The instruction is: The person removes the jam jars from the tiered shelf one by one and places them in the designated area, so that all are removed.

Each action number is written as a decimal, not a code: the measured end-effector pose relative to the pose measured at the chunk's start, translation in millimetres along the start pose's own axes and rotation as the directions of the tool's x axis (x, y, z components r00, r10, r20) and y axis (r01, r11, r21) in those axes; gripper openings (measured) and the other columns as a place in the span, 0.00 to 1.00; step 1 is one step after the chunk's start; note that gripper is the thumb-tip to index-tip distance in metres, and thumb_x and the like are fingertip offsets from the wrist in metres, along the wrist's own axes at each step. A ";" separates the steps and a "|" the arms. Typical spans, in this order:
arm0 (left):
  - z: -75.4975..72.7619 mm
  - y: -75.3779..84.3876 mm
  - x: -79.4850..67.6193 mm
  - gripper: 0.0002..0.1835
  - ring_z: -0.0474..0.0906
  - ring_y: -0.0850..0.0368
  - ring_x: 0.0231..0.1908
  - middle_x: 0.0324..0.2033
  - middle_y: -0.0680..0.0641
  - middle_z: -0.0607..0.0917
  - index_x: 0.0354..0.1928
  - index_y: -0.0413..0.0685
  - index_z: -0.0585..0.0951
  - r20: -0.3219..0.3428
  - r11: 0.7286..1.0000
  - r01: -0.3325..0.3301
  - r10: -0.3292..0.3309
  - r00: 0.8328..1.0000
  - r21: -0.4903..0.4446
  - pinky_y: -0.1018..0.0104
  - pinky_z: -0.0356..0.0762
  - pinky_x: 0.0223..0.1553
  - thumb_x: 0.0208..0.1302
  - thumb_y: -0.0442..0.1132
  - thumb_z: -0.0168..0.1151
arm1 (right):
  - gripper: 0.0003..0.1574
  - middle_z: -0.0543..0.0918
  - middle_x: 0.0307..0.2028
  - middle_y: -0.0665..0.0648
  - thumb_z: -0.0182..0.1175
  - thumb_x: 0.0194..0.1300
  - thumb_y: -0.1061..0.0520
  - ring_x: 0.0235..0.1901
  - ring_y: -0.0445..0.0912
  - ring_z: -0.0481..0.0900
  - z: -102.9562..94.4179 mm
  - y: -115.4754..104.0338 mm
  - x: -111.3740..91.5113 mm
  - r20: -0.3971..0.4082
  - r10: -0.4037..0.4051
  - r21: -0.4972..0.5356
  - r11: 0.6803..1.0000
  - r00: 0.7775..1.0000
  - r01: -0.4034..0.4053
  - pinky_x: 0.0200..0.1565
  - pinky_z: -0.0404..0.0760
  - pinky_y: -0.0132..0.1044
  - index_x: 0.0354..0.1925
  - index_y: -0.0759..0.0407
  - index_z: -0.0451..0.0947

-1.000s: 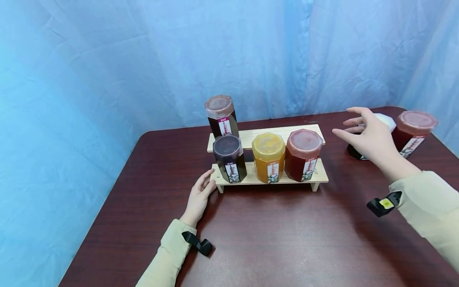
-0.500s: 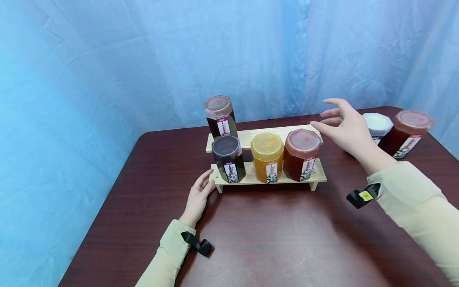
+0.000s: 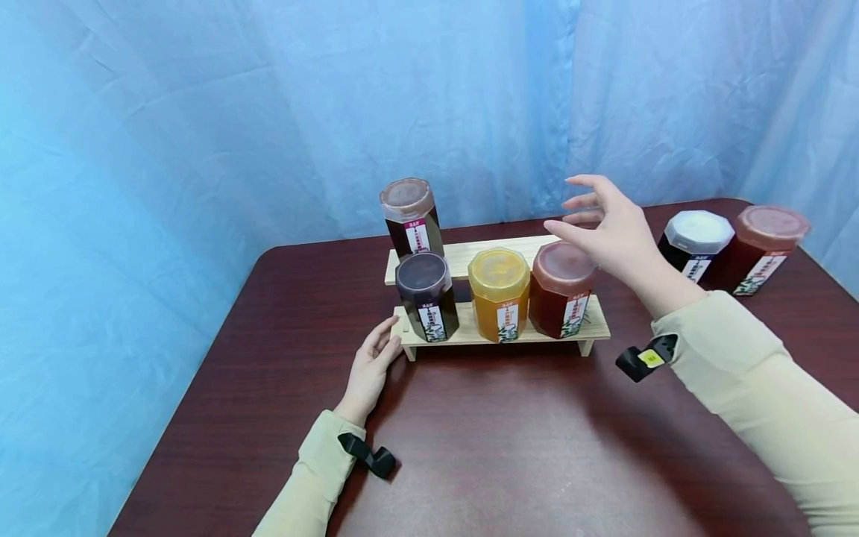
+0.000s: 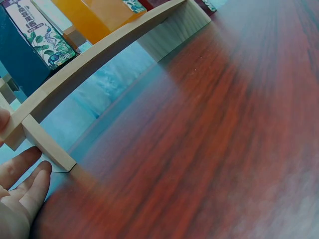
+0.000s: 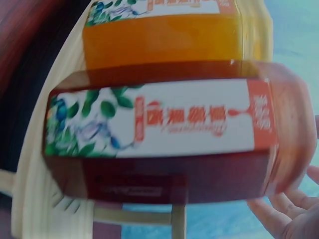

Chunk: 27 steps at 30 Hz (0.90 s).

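Note:
A two-tier wooden rack (image 3: 463, 335) stands on the table; my left hand (image 3: 367, 369) grips its lower left end. In the left wrist view, fingertips (image 4: 37, 162) lie beside the rack's leg. On the lower tier are a dark purple jam jar (image 3: 426, 298), a yellow jam jar (image 3: 499, 287) and a red jam jar (image 3: 564, 294). A brown-lidded dark jar (image 3: 411, 216) sits on the upper tier's left end. My right hand (image 3: 617, 235) is raised with fingers spread and holds nothing, over the rack's right end, behind the red jar's lid.
To the right on the dark wood table (image 3: 510, 425) stand a white-lidded dark jar (image 3: 694, 242) and a second red jar (image 3: 761, 253), close together. A blue curtain (image 3: 335, 112) hangs behind and to the left of the table.
My right hand has moved left from beside the two right-hand jars to above the rack's right end, uncovering the white-lidded jar. The left hand has stayed at the rack.

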<state>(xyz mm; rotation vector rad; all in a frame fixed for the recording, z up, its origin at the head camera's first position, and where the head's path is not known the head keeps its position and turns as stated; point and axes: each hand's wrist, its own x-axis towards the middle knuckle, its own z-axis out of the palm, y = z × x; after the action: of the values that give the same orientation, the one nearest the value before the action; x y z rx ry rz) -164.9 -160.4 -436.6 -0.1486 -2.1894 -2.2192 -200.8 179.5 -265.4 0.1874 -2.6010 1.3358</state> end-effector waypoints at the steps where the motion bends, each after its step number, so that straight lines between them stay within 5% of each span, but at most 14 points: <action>1: -0.1 -0.1 0.1 0.23 0.74 0.72 0.48 0.60 0.33 0.72 0.66 0.37 0.65 0.001 1.000 0.000 0.000 1.000 -0.002 0.75 0.73 0.52 0.71 0.32 0.49 | 0.43 0.75 0.54 0.62 0.63 0.59 0.41 0.56 0.55 0.75 1.2 -1.9 0.5 0.000 -0.005 0.003 1.000 1.000 0.005 0.51 0.76 0.52 0.68 0.48 0.59; 27: -0.9 1.8 -0.2 0.23 0.73 0.71 0.48 0.62 0.34 0.70 0.67 0.38 0.65 0.001 1.000 0.009 -0.009 1.000 0.010 0.74 0.73 0.53 0.71 0.33 0.49 | 0.45 0.69 0.62 0.60 0.65 0.58 0.43 0.60 0.54 0.70 49.6 -39.6 17.2 0.166 -0.036 0.025 0.999 0.985 0.032 0.58 0.71 0.55 0.69 0.46 0.58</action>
<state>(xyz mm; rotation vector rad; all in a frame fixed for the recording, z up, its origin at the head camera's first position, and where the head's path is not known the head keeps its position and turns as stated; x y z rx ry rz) -164.6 -161.4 -434.8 -0.1398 -2.2057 -2.2134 -215.7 115.9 -258.1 0.3605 -2.7057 1.3933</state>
